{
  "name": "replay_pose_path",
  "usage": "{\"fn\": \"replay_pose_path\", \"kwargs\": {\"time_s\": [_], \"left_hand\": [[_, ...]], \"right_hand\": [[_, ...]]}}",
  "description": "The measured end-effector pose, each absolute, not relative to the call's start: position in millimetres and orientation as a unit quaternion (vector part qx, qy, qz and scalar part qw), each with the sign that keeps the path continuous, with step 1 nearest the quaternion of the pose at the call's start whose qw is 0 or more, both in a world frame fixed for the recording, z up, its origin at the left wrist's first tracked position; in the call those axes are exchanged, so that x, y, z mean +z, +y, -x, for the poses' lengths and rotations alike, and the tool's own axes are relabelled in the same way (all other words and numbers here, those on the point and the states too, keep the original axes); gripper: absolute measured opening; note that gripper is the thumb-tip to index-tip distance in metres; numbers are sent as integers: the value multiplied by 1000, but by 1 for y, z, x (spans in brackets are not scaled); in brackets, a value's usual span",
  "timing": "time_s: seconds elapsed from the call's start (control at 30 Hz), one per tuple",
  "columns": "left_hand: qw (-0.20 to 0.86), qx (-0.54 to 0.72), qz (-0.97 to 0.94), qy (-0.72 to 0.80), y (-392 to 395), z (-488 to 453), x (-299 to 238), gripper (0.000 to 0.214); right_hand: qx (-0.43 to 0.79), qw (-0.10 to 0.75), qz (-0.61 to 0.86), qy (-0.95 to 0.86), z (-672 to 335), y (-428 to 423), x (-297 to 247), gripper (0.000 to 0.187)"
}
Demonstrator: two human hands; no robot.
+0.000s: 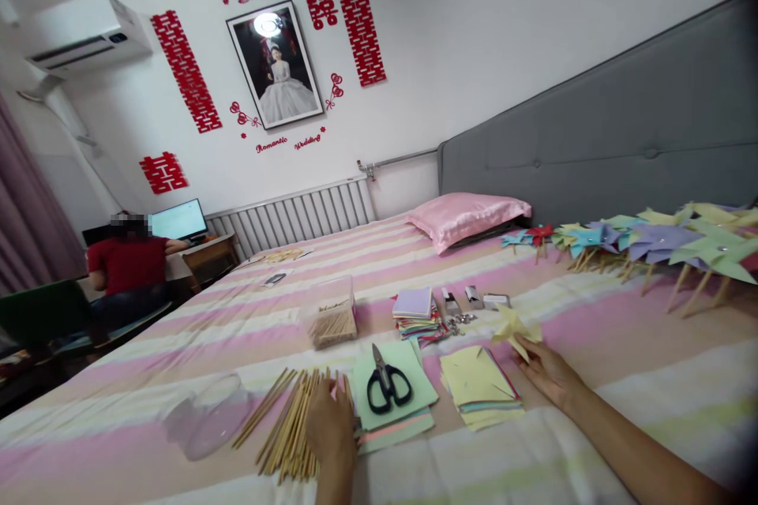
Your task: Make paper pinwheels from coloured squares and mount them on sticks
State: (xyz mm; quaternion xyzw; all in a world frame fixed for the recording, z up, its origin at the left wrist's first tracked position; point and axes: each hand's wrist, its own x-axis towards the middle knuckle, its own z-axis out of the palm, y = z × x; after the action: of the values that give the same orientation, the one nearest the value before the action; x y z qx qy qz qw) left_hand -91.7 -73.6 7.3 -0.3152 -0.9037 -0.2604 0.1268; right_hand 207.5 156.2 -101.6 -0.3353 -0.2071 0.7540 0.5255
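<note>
My right hand [548, 371] pinches a yellow paper pinwheel [514, 325] above the bed, just right of a stack of slit yellow paper squares [477, 379]. My left hand [332, 420] is over the right side of a pile of wooden sticks [290, 426], its fingers curled down among them; what they grip is hidden. Black-handled scissors [384, 388] lie on green paper sheets [414, 371] between my hands. Farther back are a stack of smaller coloured squares [414, 308], some small metal pieces [459, 322] and a clear box of thin sticks [332, 319].
Finished pinwheels on sticks [657, 245] crowd the right side by the grey headboard [592, 126]. A pink pillow [470, 217] lies at the back. An empty clear plastic container [210, 414] is at left. A person in red [130, 268] sits near a monitor [178, 219].
</note>
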Motion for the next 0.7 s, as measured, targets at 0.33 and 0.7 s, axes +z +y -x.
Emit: {"fn": "replay_pose_path", "kwargs": {"time_s": [0.33,0.7], "left_hand": [[42,-96,325,-940,-60,115,-16,26],[79,-268,305,-910,-68,122,12,21]], "right_hand": [[752,530,326,-216,-207,158,-104,27],[753,531,325,-212,-206,155,-96,28]]}}
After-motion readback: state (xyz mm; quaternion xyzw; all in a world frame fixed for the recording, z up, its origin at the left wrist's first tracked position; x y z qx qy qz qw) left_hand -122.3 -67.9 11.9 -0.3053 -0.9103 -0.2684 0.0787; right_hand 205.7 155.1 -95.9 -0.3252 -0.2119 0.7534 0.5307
